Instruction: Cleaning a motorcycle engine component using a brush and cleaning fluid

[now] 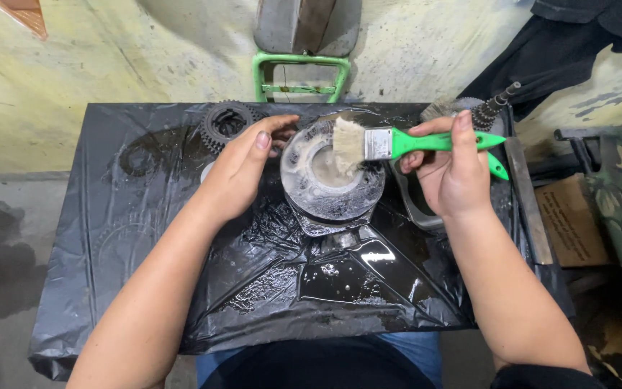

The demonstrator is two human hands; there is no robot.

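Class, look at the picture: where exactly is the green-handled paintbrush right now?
In the head view, the green-handled paintbrush is right of centre, held by the right hand, its bristles resting on the round metal part that the left hand steadies.

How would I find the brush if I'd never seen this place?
Look at the black plastic sheet covering the table. In its middle sits a round metal part, and the right hand holds the paintbrush over it. It is the only thing with a bright green handle and pale bristles.
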